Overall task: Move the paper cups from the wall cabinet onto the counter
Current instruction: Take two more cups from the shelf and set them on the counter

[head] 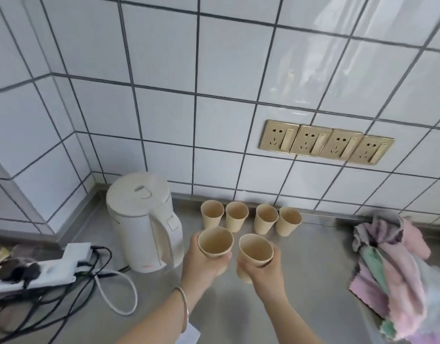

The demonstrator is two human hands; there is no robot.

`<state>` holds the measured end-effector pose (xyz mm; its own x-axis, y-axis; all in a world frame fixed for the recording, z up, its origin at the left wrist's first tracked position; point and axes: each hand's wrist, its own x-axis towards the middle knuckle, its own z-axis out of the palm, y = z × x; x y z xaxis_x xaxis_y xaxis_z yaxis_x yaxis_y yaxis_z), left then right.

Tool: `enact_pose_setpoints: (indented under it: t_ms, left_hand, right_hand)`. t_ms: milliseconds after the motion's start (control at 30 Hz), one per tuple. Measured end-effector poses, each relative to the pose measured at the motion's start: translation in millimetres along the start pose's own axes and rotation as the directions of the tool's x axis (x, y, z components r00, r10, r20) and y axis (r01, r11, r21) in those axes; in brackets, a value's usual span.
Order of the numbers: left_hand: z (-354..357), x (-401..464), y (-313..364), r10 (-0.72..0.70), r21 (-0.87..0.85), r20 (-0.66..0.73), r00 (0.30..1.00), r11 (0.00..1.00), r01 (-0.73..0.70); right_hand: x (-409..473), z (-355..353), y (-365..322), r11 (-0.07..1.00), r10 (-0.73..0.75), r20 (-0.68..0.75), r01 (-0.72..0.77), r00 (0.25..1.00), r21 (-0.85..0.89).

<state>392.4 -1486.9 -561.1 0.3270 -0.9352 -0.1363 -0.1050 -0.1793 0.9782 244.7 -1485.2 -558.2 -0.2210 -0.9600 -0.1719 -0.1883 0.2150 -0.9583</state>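
Several beige paper cups [248,216] stand upright in a row on the steel counter [313,269], close to the tiled wall. My left hand [201,261] grips another paper cup [215,242] just in front of that row, above the counter. My right hand [261,266] grips a second paper cup [255,249] beside it, tilted slightly towards me. Both held cups are empty with their mouths up. The wall cabinet is out of view.
A white electric kettle [144,222] stands left of the cups. A power strip [47,269] with plugs and cables lies at the far left. Folded pastel cloths [392,269] lie at the right. Gold wall sockets [325,144] sit above the cups.
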Motion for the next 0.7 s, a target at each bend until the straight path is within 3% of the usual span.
enact_pose_setpoints:
  t_ms: [267,700]
  left_hand:
    - [24,48,-58,-0.047,0.044,-0.156,0.987,0.998,0.054]
    - [39,84,-87,-0.066,0.111,-0.232,0.971,0.989,0.094]
  right_hand:
    - [62,30,40,0.983,0.148,-0.004,-0.147,0.989,-0.107]
    - [101,53,59,0.974,0.126,0.027,-0.118,0.992,-0.195]
